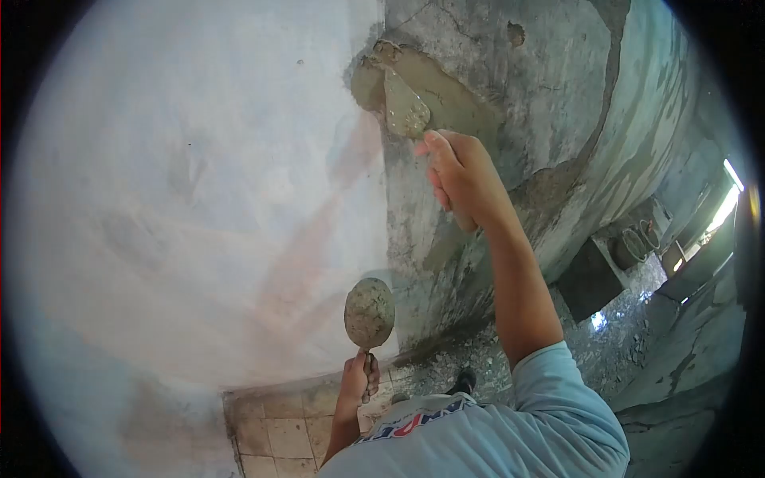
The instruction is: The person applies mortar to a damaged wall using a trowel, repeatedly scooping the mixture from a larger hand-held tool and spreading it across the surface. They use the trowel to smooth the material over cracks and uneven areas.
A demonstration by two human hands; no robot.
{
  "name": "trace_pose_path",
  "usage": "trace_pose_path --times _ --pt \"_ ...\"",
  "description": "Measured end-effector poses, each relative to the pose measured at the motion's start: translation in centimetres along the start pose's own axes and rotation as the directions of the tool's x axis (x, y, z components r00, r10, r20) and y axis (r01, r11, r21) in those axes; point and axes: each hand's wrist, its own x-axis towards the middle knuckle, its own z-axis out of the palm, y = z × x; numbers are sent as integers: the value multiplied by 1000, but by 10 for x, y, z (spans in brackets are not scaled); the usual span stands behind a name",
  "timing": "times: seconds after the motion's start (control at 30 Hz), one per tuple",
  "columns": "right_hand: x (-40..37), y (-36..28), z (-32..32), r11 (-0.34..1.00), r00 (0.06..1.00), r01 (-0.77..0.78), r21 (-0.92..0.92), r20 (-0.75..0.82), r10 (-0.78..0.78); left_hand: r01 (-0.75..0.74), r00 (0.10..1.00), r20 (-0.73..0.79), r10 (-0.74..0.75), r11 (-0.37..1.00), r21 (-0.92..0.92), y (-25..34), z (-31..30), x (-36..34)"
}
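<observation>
My right hand [462, 171] is closed round the handle of a pointing trowel [407, 107], its arm stretched up to the wall. The trowel's mortar-smeared blade lies over a patch of wet mortar [458, 99], tip pointing up and left. Lower down, my left hand [358, 378] grips the short handle of an oval mortar scoop [370, 312]. Grey, lumpy mortar covers the scoop's face, which is held in front of the wall near my body.
A white painted wall [199, 199] meets bare grey, cracked plaster [542, 95] along a vertical line. Below are floor tiles [287, 436] and rubble-strewn ground [494, 358]. A dark box-like block [590, 279] and a bucket [629, 247] stand to the right, near a bright opening.
</observation>
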Motion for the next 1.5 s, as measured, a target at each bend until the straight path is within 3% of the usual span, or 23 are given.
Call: trace_pose_path --times 0.1,0.3,0.6,0.73,0.8,0.9,1.0,1.2,1.5 --pt "3 0 -1 995 992 96 24 -83 -94 14 1000 14 -14 1000 6 1 2 0" --pt "34 5 17 974 972 226 26 -67 -224 28 999 20 -29 998 61 -5 7 -7" --pt "22 -18 18 998 998 56 31 4 -56 31 999 -20 -30 999 17 -5 3 -7" --pt "7 -17 -1 990 1000 14 -141 19 -11 3 1000 -10 -3 999 49 -4 0 -5" --pt "6 -5 -14 941 996 90 -325 30 -85 -31 1000 2 31 998 56 -2 1 -1" --pt "14 19 -7 682 863 384 -623 -22 -505 -43 998 46 42 999 13 -6 0 -1" --pt "18 8 -5 618 885 264 -741 -68 -461 15 998 57 -16 1000 15 -7 0 1" --pt "32 10 -11 687 880 206 -697 -175 -442 7 998 62 -10 999 45 -8 9 -2" --pt "39 37 -17 830 890 239 -504 -227 -395 32 999 7 -33 999 34 -10 4 -3"
